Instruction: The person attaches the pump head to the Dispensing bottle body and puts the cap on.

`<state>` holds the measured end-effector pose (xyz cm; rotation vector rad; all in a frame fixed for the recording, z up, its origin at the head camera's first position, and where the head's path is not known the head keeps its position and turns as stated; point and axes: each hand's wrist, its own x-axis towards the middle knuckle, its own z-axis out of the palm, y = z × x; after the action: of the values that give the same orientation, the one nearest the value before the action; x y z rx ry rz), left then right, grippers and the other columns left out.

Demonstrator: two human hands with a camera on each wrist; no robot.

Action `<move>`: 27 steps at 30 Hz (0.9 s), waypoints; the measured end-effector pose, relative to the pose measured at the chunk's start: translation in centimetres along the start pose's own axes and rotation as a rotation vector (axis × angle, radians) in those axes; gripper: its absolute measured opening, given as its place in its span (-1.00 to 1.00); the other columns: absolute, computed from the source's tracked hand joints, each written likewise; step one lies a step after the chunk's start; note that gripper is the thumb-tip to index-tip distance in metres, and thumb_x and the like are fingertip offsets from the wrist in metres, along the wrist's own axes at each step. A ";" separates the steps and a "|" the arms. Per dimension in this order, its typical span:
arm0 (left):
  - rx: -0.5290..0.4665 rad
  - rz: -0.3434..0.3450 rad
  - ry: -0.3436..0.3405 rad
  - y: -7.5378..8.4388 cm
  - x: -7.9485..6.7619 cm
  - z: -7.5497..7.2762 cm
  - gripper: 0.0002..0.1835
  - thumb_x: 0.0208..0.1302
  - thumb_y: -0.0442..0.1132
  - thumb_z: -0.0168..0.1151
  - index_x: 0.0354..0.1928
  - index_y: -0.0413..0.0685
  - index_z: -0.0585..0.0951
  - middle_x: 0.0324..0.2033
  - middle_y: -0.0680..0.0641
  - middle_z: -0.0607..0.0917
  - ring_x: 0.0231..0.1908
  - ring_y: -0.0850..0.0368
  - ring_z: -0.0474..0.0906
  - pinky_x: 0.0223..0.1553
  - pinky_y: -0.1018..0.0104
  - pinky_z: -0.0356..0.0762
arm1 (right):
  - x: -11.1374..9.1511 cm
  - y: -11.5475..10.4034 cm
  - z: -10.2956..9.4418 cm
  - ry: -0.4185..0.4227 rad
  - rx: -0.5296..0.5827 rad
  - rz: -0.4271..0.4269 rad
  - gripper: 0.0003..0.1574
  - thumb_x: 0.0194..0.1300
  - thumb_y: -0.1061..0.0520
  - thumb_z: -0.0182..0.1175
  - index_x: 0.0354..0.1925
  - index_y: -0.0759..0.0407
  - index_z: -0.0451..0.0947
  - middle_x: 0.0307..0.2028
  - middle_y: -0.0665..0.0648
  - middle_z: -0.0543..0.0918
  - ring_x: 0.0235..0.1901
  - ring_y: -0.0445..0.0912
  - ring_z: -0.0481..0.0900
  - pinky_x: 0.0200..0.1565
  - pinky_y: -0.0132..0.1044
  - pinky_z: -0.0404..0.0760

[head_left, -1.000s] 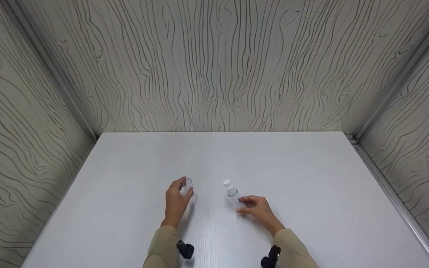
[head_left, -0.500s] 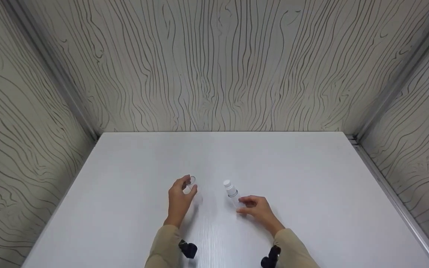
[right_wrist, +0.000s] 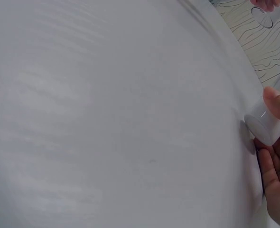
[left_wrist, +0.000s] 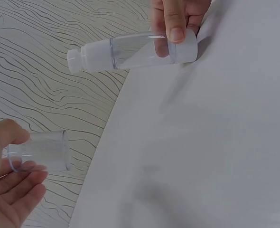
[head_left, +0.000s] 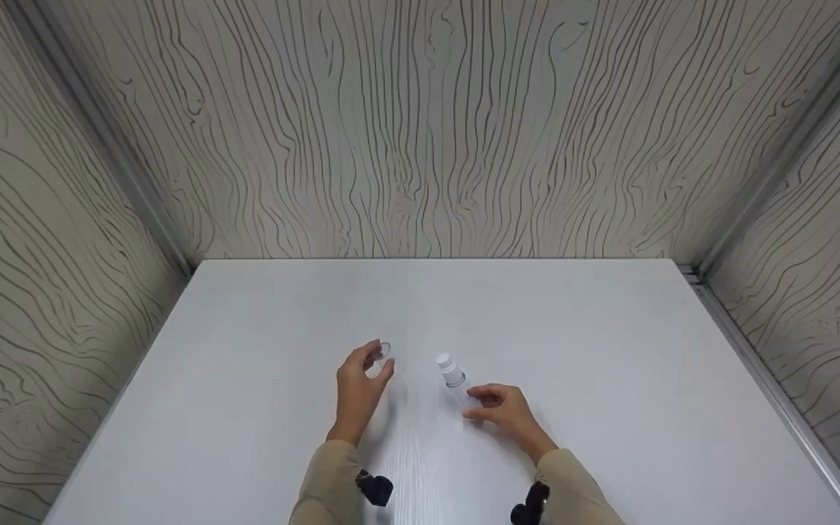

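Note:
My left hand (head_left: 362, 383) pinches a clear plastic cap (left_wrist: 42, 151), a short see-through cylinder, between thumb and fingers above the table. To its right, my right hand (head_left: 504, 408) grips a clear pump bottle (left_wrist: 140, 49) low on its body, thumb on one side and fingers on the other. The bottle has a white nozzle (left_wrist: 75, 61) and collar at the top and a white base (right_wrist: 263, 124). It leans toward the upper left in the head view, its base close over the tabletop. A short gap separates cap and nozzle.
The white table (head_left: 573, 313) spreads beneath both hands, its far edge meeting a wood-grain patterned wall (head_left: 420, 131). Similar side walls with grey metal posts (head_left: 792, 138) stand left and right. Black wrist cameras (head_left: 375, 487) sit on both beige sleeves.
My left hand has moved steadily to the right and slightly away with the cap, closer to the bottle. The right hand and bottle have barely moved.

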<state>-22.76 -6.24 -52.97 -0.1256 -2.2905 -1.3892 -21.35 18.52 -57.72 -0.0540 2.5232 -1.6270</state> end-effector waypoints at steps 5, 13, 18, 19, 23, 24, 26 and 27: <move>-0.005 0.001 -0.004 0.4 0.0 0.3 -0.65 0.11 -0.40 0.34 -0.04 -0.37 0.59 -0.21 -0.24 0.71 -0.14 -0.08 0.68 -0.01 0.18 0.70 | -0.1 0.0 0.1 0.009 -0.002 0.002 -0.46 -0.06 0.16 0.50 -0.08 0.34 0.63 -0.03 0.33 0.68 -0.01 0.08 0.65 0.08 -0.16 0.68; -0.023 -0.006 -0.012 1.0 -0.2 0.6 -0.65 0.12 -0.38 0.34 -0.03 -0.36 0.59 -0.20 -0.25 0.71 -0.13 -0.09 0.68 0.00 0.19 0.69 | -0.2 0.0 0.0 0.006 0.001 -0.011 -0.46 -0.05 0.15 0.50 -0.08 0.35 0.63 -0.04 0.33 0.69 -0.02 0.07 0.66 0.08 -0.18 0.68; -0.039 -0.002 -0.021 1.4 -0.2 0.7 -0.65 0.15 -0.37 0.33 -0.02 -0.37 0.58 -0.19 -0.26 0.71 -0.13 -0.10 0.68 0.01 0.19 0.69 | -0.1 0.1 0.0 0.003 -0.003 -0.015 -0.45 -0.06 0.13 0.51 -0.08 0.33 0.64 -0.04 0.32 0.69 -0.03 0.03 0.66 0.06 -0.22 0.69; -0.039 -0.002 -0.022 1.4 -0.2 0.8 -0.65 0.15 -0.37 0.33 -0.02 -0.37 0.58 -0.19 -0.26 0.71 -0.13 -0.10 0.68 0.01 0.19 0.69 | -0.1 0.1 0.0 0.003 -0.009 -0.016 -0.45 -0.07 0.12 0.51 -0.08 0.33 0.64 -0.04 0.32 0.69 -0.03 0.04 0.66 0.05 -0.21 0.69; -0.028 0.005 -0.022 1.5 -0.2 1.0 -0.65 0.15 -0.36 0.33 -0.02 -0.36 0.59 -0.21 -0.24 0.71 -0.14 -0.08 0.69 -0.02 0.22 0.70 | 0.0 0.1 0.0 0.010 -0.029 -0.013 -0.44 -0.07 0.13 0.51 -0.08 0.34 0.64 -0.04 0.33 0.69 -0.04 0.06 0.67 0.05 -0.19 0.69; -0.025 0.007 -0.022 1.5 -0.2 1.1 -0.66 0.15 -0.36 0.33 -0.02 -0.35 0.59 -0.21 -0.23 0.71 -0.15 -0.07 0.69 -0.02 0.23 0.71 | 0.0 0.1 0.0 0.011 -0.033 -0.013 -0.44 -0.07 0.13 0.51 -0.08 0.34 0.64 -0.04 0.33 0.69 -0.04 0.06 0.67 0.04 -0.19 0.69; -0.024 0.008 -0.023 1.6 -0.2 1.2 -0.66 0.15 -0.36 0.34 -0.02 -0.34 0.60 -0.22 -0.22 0.71 -0.15 -0.06 0.69 -0.02 0.25 0.71 | -0.1 0.0 0.0 0.010 -0.032 -0.011 -0.44 -0.07 0.14 0.51 -0.08 0.34 0.63 -0.03 0.33 0.69 -0.03 0.07 0.67 0.05 -0.17 0.69; -0.025 0.008 -0.023 1.7 -0.1 1.3 -0.66 0.15 -0.36 0.34 -0.03 -0.33 0.60 -0.22 -0.22 0.71 -0.15 -0.05 0.69 -0.01 0.26 0.71 | -0.1 -0.1 0.0 0.011 -0.031 -0.011 -0.44 -0.07 0.15 0.51 -0.08 0.34 0.63 -0.03 0.34 0.69 -0.03 0.07 0.66 0.05 -0.17 0.69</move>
<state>-22.54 -4.31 -52.12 -0.1597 -2.2886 -1.4198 -21.30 18.51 -57.67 -0.0634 2.5612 -1.5964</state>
